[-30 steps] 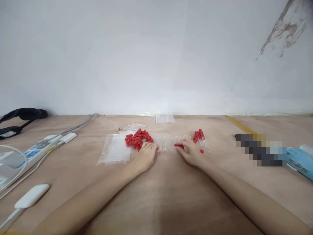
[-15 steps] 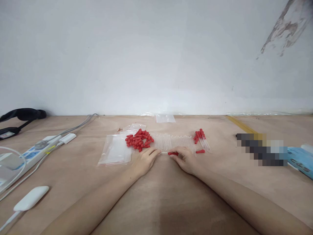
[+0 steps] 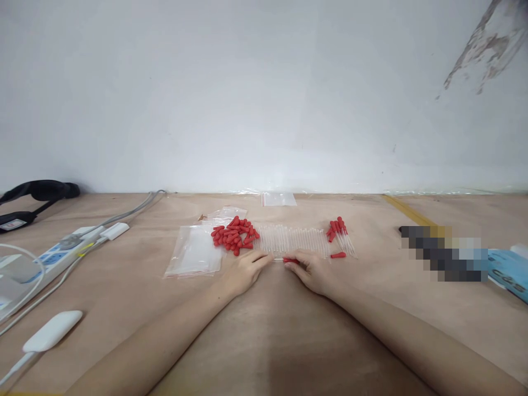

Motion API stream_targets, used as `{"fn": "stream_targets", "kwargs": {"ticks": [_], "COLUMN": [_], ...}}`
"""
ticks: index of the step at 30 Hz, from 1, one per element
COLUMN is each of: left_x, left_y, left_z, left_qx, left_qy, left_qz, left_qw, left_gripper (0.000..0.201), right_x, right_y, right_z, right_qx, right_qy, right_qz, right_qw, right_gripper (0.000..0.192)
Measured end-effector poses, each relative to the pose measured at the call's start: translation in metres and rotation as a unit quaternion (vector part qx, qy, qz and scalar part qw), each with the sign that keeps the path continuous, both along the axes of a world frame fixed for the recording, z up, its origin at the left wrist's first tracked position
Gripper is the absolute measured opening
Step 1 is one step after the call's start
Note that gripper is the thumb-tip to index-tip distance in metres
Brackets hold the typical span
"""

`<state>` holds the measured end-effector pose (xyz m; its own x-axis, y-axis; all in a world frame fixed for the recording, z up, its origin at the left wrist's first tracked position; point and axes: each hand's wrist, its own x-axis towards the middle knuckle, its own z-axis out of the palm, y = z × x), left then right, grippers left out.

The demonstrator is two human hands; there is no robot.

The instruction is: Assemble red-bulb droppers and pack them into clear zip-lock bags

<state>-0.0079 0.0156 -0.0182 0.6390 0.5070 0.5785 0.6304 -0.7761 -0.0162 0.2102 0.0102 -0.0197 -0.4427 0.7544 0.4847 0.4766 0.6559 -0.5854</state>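
Near the middle of the table, my left hand (image 3: 247,270) pinches a thin clear glass dropper tube (image 3: 278,260). My right hand (image 3: 314,270) grips a red rubber bulb (image 3: 290,261) at the tube's right end; fingers partly cover where the two meet. Just beyond both hands lies a row of clear glass tubes (image 3: 292,239) side by side. Left of the row is a heap of red rubber bulbs (image 3: 231,236). On the right, several droppers with red bulbs fitted (image 3: 343,235) lie together, and one red bulb (image 3: 338,255) sits in front of them.
Clear plastic bags (image 3: 193,250) lie left of the heap, and another bag (image 3: 279,199) rests by the wall. A power strip (image 3: 53,256) with cables and a white adapter (image 3: 53,331) occupy the left. A blue packet (image 3: 509,269) is at far right.
My right fingers have closed further over the red bulb, so less of it shows. My left fingertips have shifted slightly right along the tube. Everything else lies as before.
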Motion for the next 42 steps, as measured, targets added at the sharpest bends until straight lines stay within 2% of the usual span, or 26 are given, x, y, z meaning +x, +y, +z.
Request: {"fn": "stream_targets", "kwargs": {"ticks": [5,10,18,26,29,32,36,39,42], "left_x": [0.000,0.001,0.004,0.006,0.005,0.004,0.005,0.005,0.005], "left_y": [0.000,0.002,0.000,-0.004,-0.003,-0.003,-0.004,-0.005,-0.005], "left_z": [0.000,0.000,-0.003,-0.001,-0.002,-0.001,0.000,0.001,0.000], "left_qx": [-0.030,-0.027,-0.048,-0.052,-0.043,-0.042,-0.053,-0.047,-0.033], "left_qy": [-0.003,-0.008,-0.017,-0.033,-0.042,-0.068,-0.080,-0.077,-0.071], "left_qz": [-0.026,-0.056,-0.063,-0.072,-0.073,-0.056,-0.020,-0.025,-0.046], "left_qw": [0.999,0.998,0.997,0.996,0.996,0.995,0.995,0.996,0.996], "left_gripper": [0.034,0.033,0.035,0.031,0.028,0.023,0.018,0.016,0.015], "right_x": [0.001,0.003,0.006,0.003,0.003,0.004,0.006,0.006,0.006], "right_y": [0.000,0.000,0.001,0.004,0.007,0.007,0.006,0.005,0.003], "right_z": [-0.002,-0.005,-0.007,-0.013,-0.013,-0.010,-0.005,-0.004,-0.001], "right_qx": [0.007,0.016,0.034,0.167,0.182,0.137,0.028,-0.053,-0.086], "right_qy": [-0.017,-0.021,-0.018,-0.013,-0.018,-0.002,0.030,0.032,0.002], "right_qz": [-0.017,0.001,0.017,0.006,0.013,0.011,0.016,0.023,0.017], "right_qw": [1.000,1.000,0.999,0.986,0.983,0.990,0.999,0.998,0.996], "right_gripper": [0.015,0.015,0.014,0.014,0.014,0.012,0.014,0.018,0.017]}}
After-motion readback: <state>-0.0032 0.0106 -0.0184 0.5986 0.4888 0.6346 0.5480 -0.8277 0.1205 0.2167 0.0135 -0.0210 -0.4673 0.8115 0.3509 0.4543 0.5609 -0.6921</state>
